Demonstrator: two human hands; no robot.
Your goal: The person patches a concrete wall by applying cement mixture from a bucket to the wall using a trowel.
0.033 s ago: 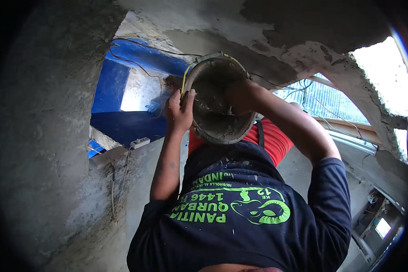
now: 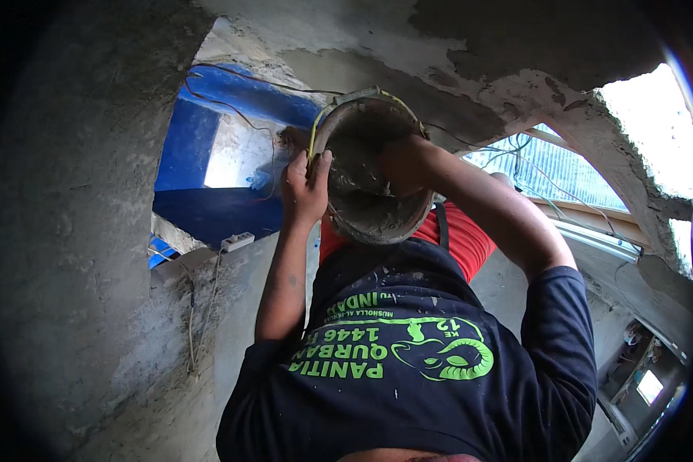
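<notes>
Round mortar-smeared grey bucket [image 2: 377, 229] with thin yellow handle [image 2: 313, 142] has left hand [image 2: 306, 191] clamped on its left rim, right hand [image 2: 405, 165] inside near wet grey mortar [image 2: 356, 165], grip unclear.

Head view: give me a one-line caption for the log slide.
Left hand holds a mortar-smeared bucket at its rim; right hand is inside, at the wet grey mix.

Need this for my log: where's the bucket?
In the head view, the bucket is upper middle, left hand gripping its left rim, right hand inside its mouth.
</notes>
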